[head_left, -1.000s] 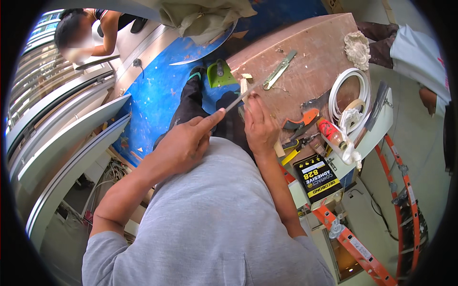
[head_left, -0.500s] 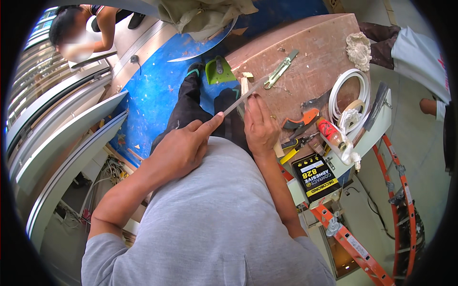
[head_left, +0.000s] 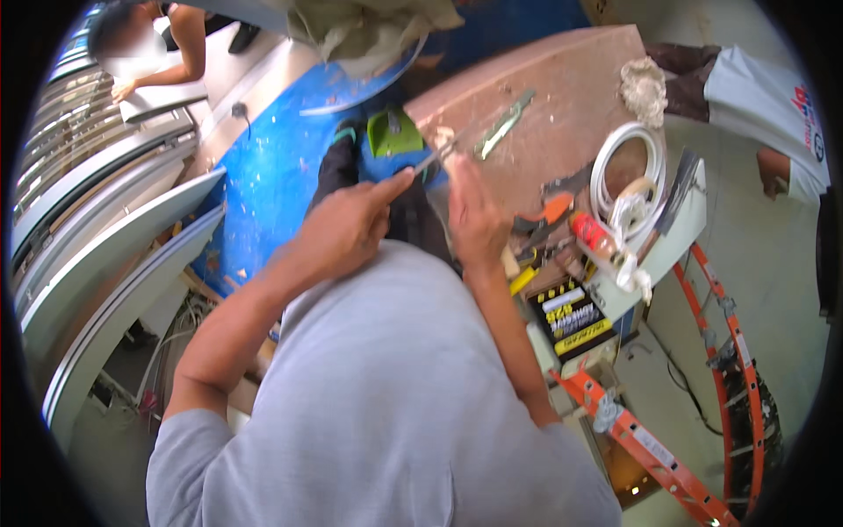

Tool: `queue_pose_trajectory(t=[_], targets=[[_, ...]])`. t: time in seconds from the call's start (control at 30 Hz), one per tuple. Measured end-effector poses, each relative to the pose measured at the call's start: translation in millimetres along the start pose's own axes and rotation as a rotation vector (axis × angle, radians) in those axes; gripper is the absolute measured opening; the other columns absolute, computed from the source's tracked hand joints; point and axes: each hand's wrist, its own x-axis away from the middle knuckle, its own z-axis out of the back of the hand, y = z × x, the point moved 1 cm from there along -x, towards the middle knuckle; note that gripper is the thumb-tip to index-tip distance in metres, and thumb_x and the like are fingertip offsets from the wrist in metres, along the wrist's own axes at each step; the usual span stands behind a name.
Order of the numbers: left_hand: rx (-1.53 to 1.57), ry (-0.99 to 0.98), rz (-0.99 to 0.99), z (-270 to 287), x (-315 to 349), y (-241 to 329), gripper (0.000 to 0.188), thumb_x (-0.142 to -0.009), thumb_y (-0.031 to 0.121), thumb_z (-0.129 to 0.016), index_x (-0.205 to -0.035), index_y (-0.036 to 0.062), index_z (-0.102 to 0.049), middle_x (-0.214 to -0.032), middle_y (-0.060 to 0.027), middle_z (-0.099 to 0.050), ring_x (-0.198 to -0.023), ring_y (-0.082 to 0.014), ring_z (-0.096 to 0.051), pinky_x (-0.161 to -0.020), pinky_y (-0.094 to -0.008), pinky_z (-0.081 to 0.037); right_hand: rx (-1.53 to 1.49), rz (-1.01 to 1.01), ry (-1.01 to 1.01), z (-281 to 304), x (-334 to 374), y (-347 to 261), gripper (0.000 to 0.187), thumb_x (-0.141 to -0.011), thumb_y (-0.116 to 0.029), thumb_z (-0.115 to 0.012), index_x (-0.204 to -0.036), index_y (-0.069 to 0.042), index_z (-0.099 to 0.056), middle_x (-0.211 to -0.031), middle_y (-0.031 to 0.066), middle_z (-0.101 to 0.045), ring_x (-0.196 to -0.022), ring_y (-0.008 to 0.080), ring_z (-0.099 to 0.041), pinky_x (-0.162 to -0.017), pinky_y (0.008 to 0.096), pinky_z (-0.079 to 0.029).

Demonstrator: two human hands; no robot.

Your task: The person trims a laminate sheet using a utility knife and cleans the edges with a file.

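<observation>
My left hand (head_left: pixel 347 224) is closed around a thin flat grey file-like tool (head_left: pixel 428 162), its index finger stretched along it. The tool slants up and to the right, its far end blurred by motion. Close by, my right hand (head_left: pixel 479 220) is partly smeared, its fingers together on a pale wooden strip (head_left: pixel 509 262) that runs under the hand at the bench's near edge. Much of the strip is hidden by this hand. Beyond the fingers, a green utility knife (head_left: pixel 505 125) lies on the brown wooden bench (head_left: pixel 562 97).
Right of my hand lie an orange-handled saw (head_left: pixel 549 213), a red-labelled bottle (head_left: pixel 594 235), a white coil (head_left: pixel 604 176) and a black-and-yellow can (head_left: pixel 572 321). A green dustpan (head_left: pixel 395 132) rests on blue floor covering. Orange ladders (head_left: pixel 645 448) stand right; co-workers are at both sides.
My left hand has moved forward with the tool, toward the right fingertips. My right hand has shifted slightly forward. The whole view has moved a little. The co-worker at upper left has moved an arm.
</observation>
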Motion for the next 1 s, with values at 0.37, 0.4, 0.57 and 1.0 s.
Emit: queue_pose_trajectory(t=[0.37,0.4,0.57,1.0], targets=[[-0.082,-0.034,0.005,11,-2,7,0.065,-0.095,-0.001,-0.056,-0.158,0.0113,-0.048,-0.101,-0.0216,-0.066,-0.086,-0.0407,-0.067,-0.081,-0.0494,-0.053,0.078,-0.014,-0.010,-4,6,2,0.048,-0.094,-0.016,-0.076,-0.138,-0.010,-0.061,-0.122,0.0113,-0.076,-0.086,0.0347,-0.076,-0.071,0.0440,-0.060],[-0.090,-0.019,-0.019,3,-11,-8,0.065,-0.095,-0.001,-0.056,-0.158,0.0108,-0.048,-0.100,-0.0216,-0.066,-0.085,-0.0407,-0.066,-0.080,-0.0495,-0.053,0.049,-0.019,-0.015,-3,10,-1,0.047,-0.094,-0.015,-0.077,-0.138,-0.009,-0.062,-0.122,0.0124,-0.076,-0.088,0.0360,-0.076,-0.072,0.0445,-0.060],[0.135,0.088,-0.022,2,-25,-41,0.068,-0.090,-0.005,-0.057,-0.157,0.0100,-0.051,-0.084,-0.0192,-0.061,-0.075,-0.0324,-0.060,-0.079,-0.0419,-0.052,-0.002,-0.066,-0.041,1,-3,8,0.045,-0.095,-0.014,-0.075,-0.137,-0.008,-0.061,-0.124,0.0156,-0.075,-0.101,0.0385,-0.075,-0.081,0.0457,-0.060],[-0.070,0.018,-0.139,-5,-26,-60,0.067,-0.092,0.000,-0.060,-0.157,0.0142,-0.049,-0.095,-0.0178,-0.064,-0.082,-0.0370,-0.066,-0.078,-0.0469,-0.052,-0.050,-0.139,0.006,-1,-4,-4,0.051,-0.093,-0.018,-0.078,-0.140,-0.006,-0.061,-0.119,0.0209,-0.075,-0.100,0.0409,-0.075,-0.083,0.0465,-0.059]])
